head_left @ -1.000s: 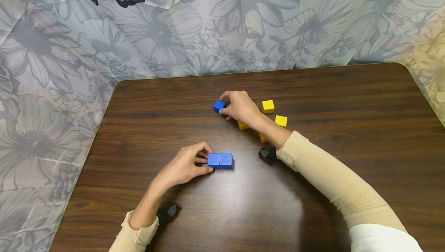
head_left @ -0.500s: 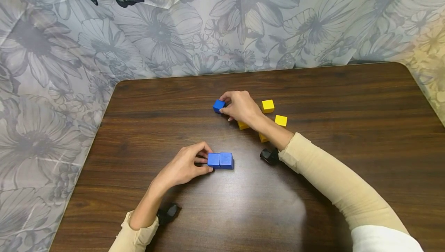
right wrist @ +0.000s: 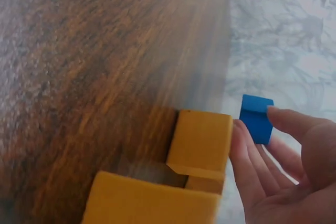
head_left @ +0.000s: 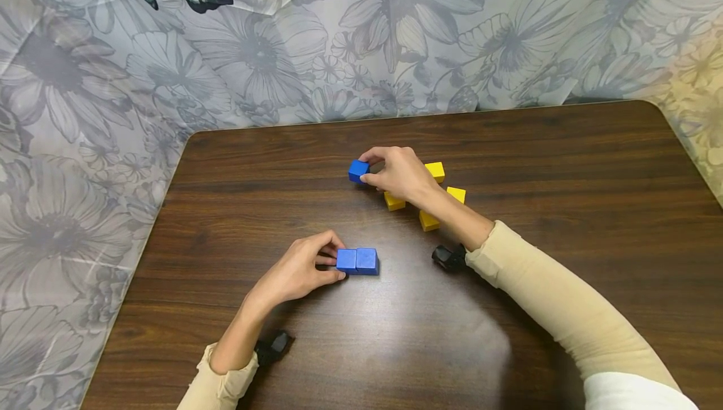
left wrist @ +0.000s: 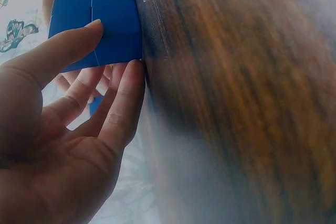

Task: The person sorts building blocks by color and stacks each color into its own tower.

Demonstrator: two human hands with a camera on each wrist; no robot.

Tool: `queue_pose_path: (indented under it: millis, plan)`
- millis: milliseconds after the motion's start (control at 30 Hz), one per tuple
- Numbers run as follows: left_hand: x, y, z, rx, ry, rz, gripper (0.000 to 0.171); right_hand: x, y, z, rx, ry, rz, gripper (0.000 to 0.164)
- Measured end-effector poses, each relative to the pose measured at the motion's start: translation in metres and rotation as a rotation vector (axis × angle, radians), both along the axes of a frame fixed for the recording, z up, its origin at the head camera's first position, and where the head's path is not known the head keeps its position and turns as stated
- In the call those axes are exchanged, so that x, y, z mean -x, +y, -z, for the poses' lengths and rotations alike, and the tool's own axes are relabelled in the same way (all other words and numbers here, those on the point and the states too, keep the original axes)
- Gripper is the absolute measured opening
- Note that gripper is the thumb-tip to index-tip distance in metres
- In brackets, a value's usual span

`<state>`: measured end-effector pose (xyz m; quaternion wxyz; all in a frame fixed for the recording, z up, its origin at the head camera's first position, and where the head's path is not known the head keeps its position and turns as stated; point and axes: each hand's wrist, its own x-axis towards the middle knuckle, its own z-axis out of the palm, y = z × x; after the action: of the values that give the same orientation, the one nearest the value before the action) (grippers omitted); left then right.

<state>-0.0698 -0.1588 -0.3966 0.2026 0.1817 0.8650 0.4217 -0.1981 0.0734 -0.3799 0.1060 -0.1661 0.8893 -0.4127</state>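
My left hand (head_left: 302,265) holds the near end of a group of blue blocks (head_left: 367,260) on the table. The thumb lies on one side and fingers touch the other. From the head view two blue tops sit side by side; a seam also crosses the blue blocks (left wrist: 116,30) in the left wrist view. Farther back, my right hand (head_left: 400,172) pinches a single blue block (head_left: 357,171) between thumb and fingers. Whether that block touches the table I cannot tell. Beneath and beside the right forearm lie several yellow blocks (head_left: 430,220), partly hidden.
The brown wooden table (head_left: 237,209) ends in a rounded edge before a floral cloth (head_left: 260,52). Close to the right wrist camera stands a yellow block (right wrist: 202,142), with others near it. Black wrist cameras hang under both sleeves.
My right hand and forearm have shifted slightly to the right, carrying the blue block a little the same way. More of the front yellow blocks shows now. The left hand has stayed put.
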Motion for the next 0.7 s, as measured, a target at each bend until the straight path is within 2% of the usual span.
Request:
queue_pose_path:
  millis: [300,500,700]
  plan:
    - [0.001,-0.001,0.000,0.002,0.002,0.003,0.033,-0.016,0.012,-0.013,0.028,0.033,-0.006,0.036]
    - [0.001,-0.001,0.001,0.009,0.022,0.009,0.033,-0.025,0.016,-0.017,0.115,0.009,-0.037,0.036]
    - [0.002,-0.001,0.001,0.001,0.011,0.004,0.033,-0.032,0.017,-0.022,0.175,-0.004,-0.070,0.034]
